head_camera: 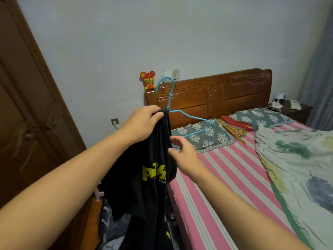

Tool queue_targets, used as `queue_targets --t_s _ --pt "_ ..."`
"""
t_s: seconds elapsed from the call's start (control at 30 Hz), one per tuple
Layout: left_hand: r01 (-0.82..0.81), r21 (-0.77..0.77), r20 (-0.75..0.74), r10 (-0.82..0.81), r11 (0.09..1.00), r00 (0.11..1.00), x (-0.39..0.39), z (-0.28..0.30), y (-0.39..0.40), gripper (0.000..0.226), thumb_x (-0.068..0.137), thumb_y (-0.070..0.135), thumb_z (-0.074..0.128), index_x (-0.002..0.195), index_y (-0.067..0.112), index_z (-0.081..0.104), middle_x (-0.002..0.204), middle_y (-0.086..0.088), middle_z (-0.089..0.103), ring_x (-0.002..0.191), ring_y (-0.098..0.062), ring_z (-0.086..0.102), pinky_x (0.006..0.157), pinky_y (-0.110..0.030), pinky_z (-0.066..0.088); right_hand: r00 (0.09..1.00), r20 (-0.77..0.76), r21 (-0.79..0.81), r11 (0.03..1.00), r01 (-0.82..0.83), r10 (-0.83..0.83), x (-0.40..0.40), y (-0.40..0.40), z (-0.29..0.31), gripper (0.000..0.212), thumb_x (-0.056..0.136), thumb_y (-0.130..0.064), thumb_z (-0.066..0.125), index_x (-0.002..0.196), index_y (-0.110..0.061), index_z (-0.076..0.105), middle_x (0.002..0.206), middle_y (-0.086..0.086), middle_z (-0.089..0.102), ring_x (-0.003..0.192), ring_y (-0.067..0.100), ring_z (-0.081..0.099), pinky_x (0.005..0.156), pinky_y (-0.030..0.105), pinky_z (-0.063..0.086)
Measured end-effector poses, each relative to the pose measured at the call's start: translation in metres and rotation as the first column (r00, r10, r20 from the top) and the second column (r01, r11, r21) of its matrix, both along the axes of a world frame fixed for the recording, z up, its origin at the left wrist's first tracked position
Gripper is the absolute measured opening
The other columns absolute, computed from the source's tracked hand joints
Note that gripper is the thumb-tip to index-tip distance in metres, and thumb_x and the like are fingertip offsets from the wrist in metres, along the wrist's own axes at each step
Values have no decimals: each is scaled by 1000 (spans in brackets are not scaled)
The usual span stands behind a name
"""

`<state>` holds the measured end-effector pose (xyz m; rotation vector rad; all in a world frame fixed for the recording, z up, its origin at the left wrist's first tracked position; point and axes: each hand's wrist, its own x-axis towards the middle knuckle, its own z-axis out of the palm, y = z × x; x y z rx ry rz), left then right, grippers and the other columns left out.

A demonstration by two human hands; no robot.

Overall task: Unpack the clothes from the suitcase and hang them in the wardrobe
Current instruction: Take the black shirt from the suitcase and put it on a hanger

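While the left hand grips the black shirt bunched at the blue hanger, the right hand, open, reaches in; wardrobe at nine o'clock, hanging not yet done.

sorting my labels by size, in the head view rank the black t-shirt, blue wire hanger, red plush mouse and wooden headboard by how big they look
1. Wooden headboard
2. Black t-shirt with yellow print, close to the headboard and nearer the camera, so unsure
3. Blue wire hanger
4. Red plush mouse
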<state>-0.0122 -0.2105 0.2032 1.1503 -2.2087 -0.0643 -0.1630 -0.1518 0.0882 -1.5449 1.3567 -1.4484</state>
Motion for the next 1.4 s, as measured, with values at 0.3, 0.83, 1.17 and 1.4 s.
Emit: queue_targets --t_s 0.3,0.83,1.17,1.4 --pt "-71 99 -106 81 993 991 36 4 15 24 104 29 53 117 20 72 112 4 72 103 -13 63 92 -32 47 986 -71 -97 983 -155 149 11 10 -13 13 94 -20 51 84 -21 58 80 -11 58 76 5 53 73 30 43" --pt "-86 -65 111 92 994 989 92 -52 29 34 101 48 45 121 31 66 112 -1 74 101 -30 69 82 -41 55 690 -682 -478 861 -173 -240 -75 16 53 29 86 -14 70 113 -11 61 122 5 54 112 16 49 94 25 42" --pt "-39 7 -116 40 999 992 93 -30 47 29 100 34 58 127 33 68 119 9 73 113 -13 65 102 -36 50 674 -732 -225 969 -99 -101 -13 -11 41 38 102 -56 21 78 -29 36 74 2 59 74 32 56 62 41 41" --pt "-189 -35 165 193 981 967 211 -55 69 56 102 63 24 133 37 62 117 8 74 103 -19 70 81 -35 58 859 -441 -1 957 -291 261 14 -26 66 44 103 -38 40 84 -5 63 78 -11 61 74 -1 53 75 30 43"
